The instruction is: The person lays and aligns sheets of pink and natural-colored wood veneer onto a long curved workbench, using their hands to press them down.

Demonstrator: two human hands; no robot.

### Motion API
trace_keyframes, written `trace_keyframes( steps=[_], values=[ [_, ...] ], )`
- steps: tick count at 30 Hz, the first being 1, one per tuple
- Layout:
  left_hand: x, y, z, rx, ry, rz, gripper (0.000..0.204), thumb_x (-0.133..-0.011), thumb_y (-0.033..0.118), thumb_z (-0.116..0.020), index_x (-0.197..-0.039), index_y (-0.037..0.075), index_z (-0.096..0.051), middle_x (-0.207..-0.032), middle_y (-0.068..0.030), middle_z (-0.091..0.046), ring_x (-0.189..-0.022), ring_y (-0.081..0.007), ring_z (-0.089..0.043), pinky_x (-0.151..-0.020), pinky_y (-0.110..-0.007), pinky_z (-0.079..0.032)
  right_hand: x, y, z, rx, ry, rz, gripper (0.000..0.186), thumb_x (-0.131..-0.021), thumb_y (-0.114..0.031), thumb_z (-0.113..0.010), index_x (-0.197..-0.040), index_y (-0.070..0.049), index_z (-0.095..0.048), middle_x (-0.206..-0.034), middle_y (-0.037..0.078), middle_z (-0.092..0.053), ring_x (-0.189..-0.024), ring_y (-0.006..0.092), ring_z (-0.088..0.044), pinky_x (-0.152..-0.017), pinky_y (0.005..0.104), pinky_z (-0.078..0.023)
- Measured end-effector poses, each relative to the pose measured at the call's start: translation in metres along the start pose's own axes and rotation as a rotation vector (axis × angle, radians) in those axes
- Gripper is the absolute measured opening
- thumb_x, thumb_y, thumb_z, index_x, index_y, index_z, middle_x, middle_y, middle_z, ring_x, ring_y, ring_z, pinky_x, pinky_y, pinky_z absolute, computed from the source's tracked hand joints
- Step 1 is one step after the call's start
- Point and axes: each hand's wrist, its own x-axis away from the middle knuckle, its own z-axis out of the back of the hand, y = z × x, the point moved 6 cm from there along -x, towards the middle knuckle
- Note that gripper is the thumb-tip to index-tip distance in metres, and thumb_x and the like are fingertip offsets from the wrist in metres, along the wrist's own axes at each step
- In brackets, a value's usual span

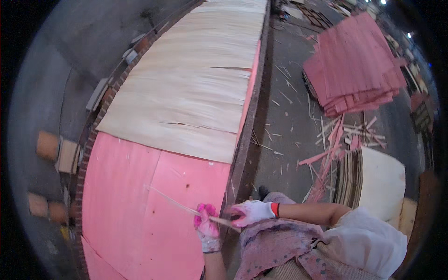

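Note:
My left hand, in a pink-stained glove, is closed around a thin pale strip of wood veneer. The strip's long thin end reaches out over a pink sheet on the long bench; its wider end points back toward my apron. Just right of it is my right hand, in a white glove with a red cuff. Its fingers and thumb are apart near the strip's wider end, slightly blurred, and I see nothing gripped in them. Pale veneer sheets cover the far part of the bench over pink ones.
A raised dark edge borders the bench on the right. On the floor beyond stand a stack of pink sheets and a stack of pale veneer. Pink and pale offcuts litter the ground between them. Blocks lie left of the bench.

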Motion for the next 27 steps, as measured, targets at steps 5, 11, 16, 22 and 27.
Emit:
trace_keyframes(
  steps=[5,11,16,22,27],
  values=[
    [0.024,0.013,-0.037,0.053,-0.022,-0.038,0.042,-0.094,0.030,-0.060,-0.126,0.005,-0.050,-0.112,-0.0088,-0.062,-0.101,-0.0192,-0.059,-0.087,-0.036,-0.047,0.011,-0.032,0.003,0.134,0.113,0.110,0.047,-0.083,-0.043,-0.060,-0.118,-0.011,-0.059,-0.093,0.015,-0.068,-0.087,0.0295,-0.066,-0.075,0.0393,-0.051],
    [0.030,-0.022,-0.094,-0.283,-0.166,-0.096,0.037,-0.092,0.022,-0.063,-0.121,0.002,-0.055,-0.105,-0.0114,-0.065,-0.095,-0.0175,-0.061,-0.083,-0.031,-0.049,0.054,0.031,0.067,0.383,0.234,0.178,0.026,-0.079,-0.030,-0.060,-0.101,-0.016,-0.061,-0.081,0.009,-0.066,-0.074,0.0310,-0.065,-0.063,0.0446,-0.051],
    [0.018,-0.077,-0.176,-0.555,-0.205,0.047,0.037,-0.090,0.023,-0.066,-0.118,0.002,-0.059,-0.100,-0.0111,-0.068,-0.084,-0.0145,-0.063,-0.072,-0.028,-0.050,0.106,0.096,0.128,0.405,0.300,0.219,0.022,-0.080,-0.026,-0.060,-0.101,-0.018,-0.062,-0.084,0.007,-0.067,-0.077,0.0292,-0.065,-0.064,0.0430,-0.051],
    [0.000,-0.102,-0.275,-0.601,-0.492,0.135,0.039,-0.088,0.031,-0.067,-0.115,0.005,-0.059,-0.098,-0.0088,-0.068,-0.080,-0.0140,-0.063,-0.066,-0.026,-0.051,0.171,0.140,0.197,-0.094,0.350,0.222,0.026,-0.080,-0.030,-0.062,-0.097,-0.011,-0.065,-0.083,0.012,-0.067,-0.075,0.0317,-0.064,-0.066,0.0407,-0.050],
    [-0.014,-0.121,-0.353,-0.408,-0.813,0.253,0.042,-0.085,0.029,-0.071,-0.115,0.004,-0.057,-0.096,-0.0107,-0.067,-0.082,-0.0174,-0.064,-0.065,-0.027,-0.051,0.191,0.166,0.223,-0.823,0.217,0.274,0.026,-0.087,-0.014,-0.066,-0.106,0.003,-0.061,-0.091,0.001,-0.061,-0.086,0.0090,-0.055,-0.077,0.0272,-0.046]
  ],
)
